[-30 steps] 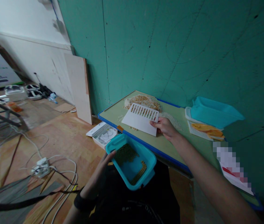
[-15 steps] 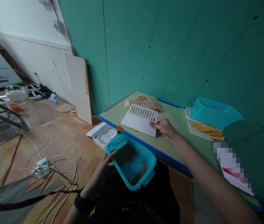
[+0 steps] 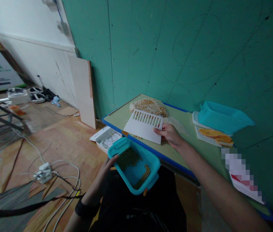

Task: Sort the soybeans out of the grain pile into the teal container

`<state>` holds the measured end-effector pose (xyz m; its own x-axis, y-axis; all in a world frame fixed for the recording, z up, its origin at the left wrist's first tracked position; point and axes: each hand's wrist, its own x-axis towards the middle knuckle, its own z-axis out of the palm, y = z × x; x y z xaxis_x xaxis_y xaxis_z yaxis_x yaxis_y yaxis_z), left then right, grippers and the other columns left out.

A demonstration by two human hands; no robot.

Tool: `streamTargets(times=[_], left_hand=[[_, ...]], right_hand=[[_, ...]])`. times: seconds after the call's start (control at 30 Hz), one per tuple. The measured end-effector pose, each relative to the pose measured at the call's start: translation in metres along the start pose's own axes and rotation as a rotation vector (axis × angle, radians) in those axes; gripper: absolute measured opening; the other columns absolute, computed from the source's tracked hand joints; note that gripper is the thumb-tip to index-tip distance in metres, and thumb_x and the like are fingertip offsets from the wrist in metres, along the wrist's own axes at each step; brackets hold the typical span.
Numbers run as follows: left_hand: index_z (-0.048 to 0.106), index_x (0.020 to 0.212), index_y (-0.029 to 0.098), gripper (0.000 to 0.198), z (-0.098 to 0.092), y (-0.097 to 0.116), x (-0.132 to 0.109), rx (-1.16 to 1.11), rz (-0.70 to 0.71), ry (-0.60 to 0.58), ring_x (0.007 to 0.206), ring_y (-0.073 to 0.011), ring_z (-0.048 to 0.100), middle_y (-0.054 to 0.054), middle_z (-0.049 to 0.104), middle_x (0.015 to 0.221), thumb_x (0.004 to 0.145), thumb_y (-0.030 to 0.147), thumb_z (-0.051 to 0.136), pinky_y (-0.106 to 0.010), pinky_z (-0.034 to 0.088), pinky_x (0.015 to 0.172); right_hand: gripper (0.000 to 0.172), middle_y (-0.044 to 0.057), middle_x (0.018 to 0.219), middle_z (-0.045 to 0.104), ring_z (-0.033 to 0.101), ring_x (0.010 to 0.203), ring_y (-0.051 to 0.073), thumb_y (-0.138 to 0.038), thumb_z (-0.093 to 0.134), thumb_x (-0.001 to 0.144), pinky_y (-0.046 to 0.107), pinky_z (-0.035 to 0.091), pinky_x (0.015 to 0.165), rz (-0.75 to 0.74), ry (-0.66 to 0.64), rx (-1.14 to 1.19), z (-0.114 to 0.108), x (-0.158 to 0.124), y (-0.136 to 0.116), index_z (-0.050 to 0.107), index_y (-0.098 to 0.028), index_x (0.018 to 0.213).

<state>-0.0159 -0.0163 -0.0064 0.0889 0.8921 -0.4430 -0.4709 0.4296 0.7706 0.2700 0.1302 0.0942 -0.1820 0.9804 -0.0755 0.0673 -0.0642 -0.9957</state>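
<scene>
My right hand [image 3: 169,134] grips the right edge of a white slotted scraper board [image 3: 144,126] that rests on the green table [image 3: 172,145], its slotted end beside a heap of yellow beans and white grains [image 3: 151,107]. My left hand [image 3: 107,169] holds the left rim of a teal plastic bin [image 3: 134,165] just below the table's blue front edge. Inside the bin lie dark green beans and a few yellow ones.
A second teal bin [image 3: 221,116] lies tipped over white trays with orange pieces [image 3: 215,135] at the table's right. A paper sheet [image 3: 242,177] lies further right. On the wooden floor are an open white box [image 3: 107,138], a power strip [image 3: 43,170] and cables.
The scraper and my right hand have edged slightly towards the table's front edge. The teal bin has shifted a little to the left and up.
</scene>
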Motion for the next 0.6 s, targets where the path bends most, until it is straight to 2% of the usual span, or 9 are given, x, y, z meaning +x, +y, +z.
streamTargets(times=[0.13,0.27,0.43,0.6], left_hand=[[0.053,0.159,0.025,0.09,0.01,0.005,-0.003,0.018,-0.001,0.082,0.118,-0.0428,0.077,-0.015,0.077,0.136,0.082,0.062,0.081,-0.049,0.067,0.092],[0.054,0.157,0.027,0.086,0.015,0.007,-0.006,0.005,-0.003,0.098,0.128,-0.042,0.072,-0.013,0.074,0.144,0.083,0.06,0.081,-0.048,0.065,0.095],[0.053,0.157,0.027,0.084,0.015,0.008,-0.006,0.035,-0.018,0.097,0.132,-0.0419,0.069,-0.015,0.069,0.15,0.085,0.062,0.078,-0.047,0.065,0.095],[0.052,0.157,0.027,0.087,0.011,0.005,-0.003,0.039,-0.025,0.091,0.134,-0.0429,0.067,-0.017,0.067,0.151,0.084,0.066,0.078,-0.047,0.064,0.095]], right_hand=[[0.055,0.01,0.083,0.082,0.073,0.074,0.024,-0.054,0.103,0.047,0.035,0.057,0.069,0.014,-0.009,0.0,-0.001,-0.004,0.001,0.079,-0.016,0.079],[0.055,0.01,0.086,0.082,0.073,0.075,0.024,-0.058,0.101,0.051,0.035,0.057,0.068,0.01,-0.007,-0.014,-0.003,-0.009,0.003,0.08,-0.016,0.08],[0.053,0.009,0.086,0.082,0.072,0.072,0.021,-0.057,0.101,0.054,0.033,0.057,0.067,0.01,-0.018,-0.012,-0.002,-0.017,0.004,0.081,-0.018,0.083],[0.055,0.009,0.085,0.082,0.073,0.073,0.023,-0.06,0.1,0.053,0.034,0.057,0.066,0.003,0.026,-0.022,0.004,-0.03,0.005,0.081,-0.017,0.082]])
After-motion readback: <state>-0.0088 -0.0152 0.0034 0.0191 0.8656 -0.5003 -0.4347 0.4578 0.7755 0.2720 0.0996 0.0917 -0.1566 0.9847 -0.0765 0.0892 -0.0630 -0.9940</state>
